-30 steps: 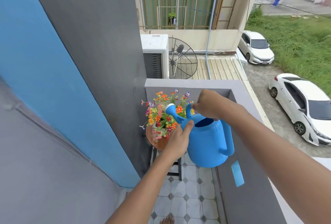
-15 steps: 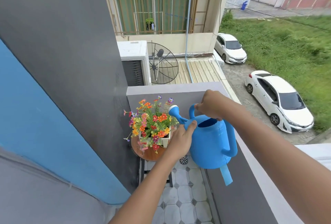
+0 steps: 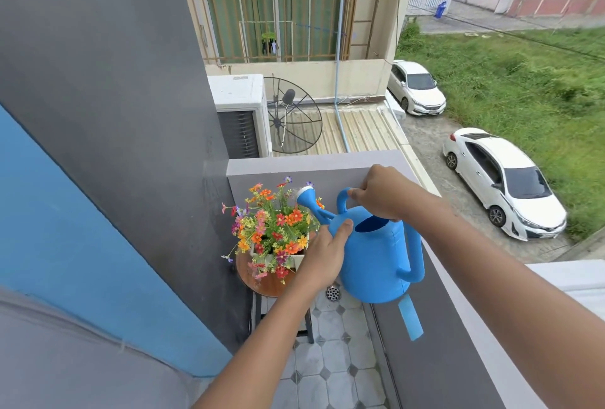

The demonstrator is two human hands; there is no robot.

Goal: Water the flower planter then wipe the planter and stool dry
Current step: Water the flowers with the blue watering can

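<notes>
A blue watering can [image 3: 376,261] hangs in the air over the balcony corner, its white-tipped spout [image 3: 306,195] above the flowers. My right hand [image 3: 379,194] grips the can's top handle. My left hand [image 3: 322,253] presses against the can's left side near the spout base. The flower planter [image 3: 273,228], a small white box full of orange, red and yellow flowers, stands on a round wooden stool [image 3: 266,282] with dark legs, left of the can. Most of the white box is hidden by the flowers and my left hand.
A grey parapet wall [image 3: 327,163] closes the balcony at the far side and the right. A dark grey and blue wall stands close on the left. The floor has pale tiles [image 3: 330,372] with a drain [image 3: 333,293]. A blue strip [image 3: 411,318] sticks to the parapet.
The view has shifted, so the planter and can sit more central and lower. The can stays held in both hands with its spout over the flowers.
</notes>
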